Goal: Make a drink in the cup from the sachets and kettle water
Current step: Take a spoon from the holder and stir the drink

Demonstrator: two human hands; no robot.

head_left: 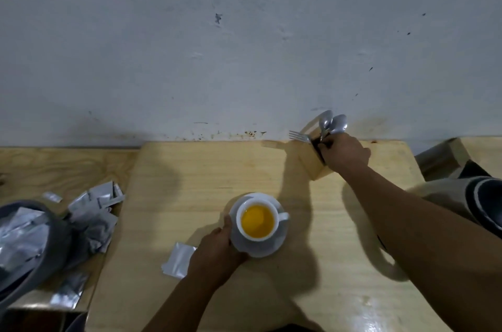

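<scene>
A white cup (257,219) filled with yellow-orange liquid stands on a white saucer (274,246) in the middle of the wooden table. My left hand (217,250) grips the saucer's left rim. My right hand (345,152) reaches to the back of the table and closes around the handle of a spoon (326,121) standing in a wooden cutlery holder (312,166). A silver sachet (178,259) lies flat just left of my left hand. The kettle (486,204) shows only partly at the right edge.
A fork (298,136) and a second spoon (339,123) also stand in the holder. Several silver sachets (95,212) are piled on the left table beside a grey bowl (32,244) holding more. The pale wall rises right behind the table.
</scene>
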